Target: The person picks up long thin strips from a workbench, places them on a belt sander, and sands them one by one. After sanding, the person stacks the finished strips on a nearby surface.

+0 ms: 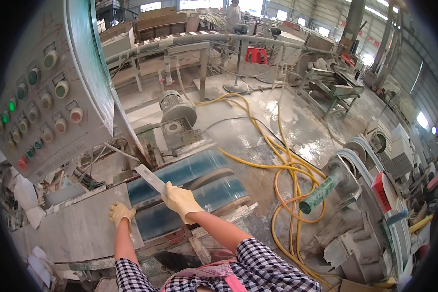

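My left hand [120, 213], in a cream glove, rests with its fingers apart on a wide grey slab [78, 226], near the slab's right edge. The slab lies flat at the end of a machine with wet blue belts [199, 194]. My right hand [180, 200], gloved alike, is closed around the near end of a long, flat, pale strip [151, 178]. The strip points up and to the left, tilted over the blue belts. What it is made of I cannot tell.
A control panel [46, 92] with several round buttons stands at upper left. Behind the belts sits a grey motor [177, 108]. Yellow hoses [292, 170] coil over the wet floor. At right is a machine with a green cylinder [321, 193]. A person [233, 17] stands far back.
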`<state>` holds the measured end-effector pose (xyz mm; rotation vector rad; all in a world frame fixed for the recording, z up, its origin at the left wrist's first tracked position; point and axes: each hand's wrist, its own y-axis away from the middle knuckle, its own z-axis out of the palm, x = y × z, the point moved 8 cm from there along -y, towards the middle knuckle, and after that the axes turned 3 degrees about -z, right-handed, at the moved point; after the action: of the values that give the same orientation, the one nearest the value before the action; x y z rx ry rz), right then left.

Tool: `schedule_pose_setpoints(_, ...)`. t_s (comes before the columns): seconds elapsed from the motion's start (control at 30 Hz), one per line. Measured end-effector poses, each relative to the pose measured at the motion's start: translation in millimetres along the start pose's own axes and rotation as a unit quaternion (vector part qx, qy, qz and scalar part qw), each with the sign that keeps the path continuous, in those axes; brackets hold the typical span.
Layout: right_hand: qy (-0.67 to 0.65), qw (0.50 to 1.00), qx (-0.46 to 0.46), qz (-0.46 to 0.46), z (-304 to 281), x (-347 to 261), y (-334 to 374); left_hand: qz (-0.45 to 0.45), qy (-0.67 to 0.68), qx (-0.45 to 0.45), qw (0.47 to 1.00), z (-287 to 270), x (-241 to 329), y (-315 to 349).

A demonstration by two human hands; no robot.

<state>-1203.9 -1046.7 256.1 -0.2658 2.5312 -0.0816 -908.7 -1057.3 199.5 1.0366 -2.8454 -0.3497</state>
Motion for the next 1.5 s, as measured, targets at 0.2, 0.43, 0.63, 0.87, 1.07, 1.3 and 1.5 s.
schedule_pose_setpoints(0.2,0.007,1.000,0.003,-0.002,2,4,-3,0.049,0.016,0.048,0.998,14,4,-23)
schedule_pose_setpoints(0.43,0.013,1.000,-0.002,0.021,0,5,-5,0.227,0.465,-0.063,0.854,-22,-38,-43)
schedule_pose_setpoints(0.63,-0.006,1.000,-0.013,0.013,-7,4,-1,0.212,0.560,-0.077,0.797,10,37,42)
schedule_pose_setpoints(0.87,0.021,1.000,-0.019,-0.007,-13,2,2,0.261,0.696,-0.303,0.596,34,115,78)
schedule_pose_setpoints(1.07,0.015,0.999,-0.042,0.011,-5,9,-2,0.265,0.296,0.115,0.910,-1,22,0)
schedule_pose_setpoints(1.3,0.014,0.999,-0.048,0.012,-5,11,-3,-0.022,0.013,0.106,0.994,-5,-85,-25)
schedule_pose_setpoints(1.5,0.026,0.998,-0.056,0.025,-9,11,-1,-0.058,0.004,0.034,0.998,-15,-74,-34)
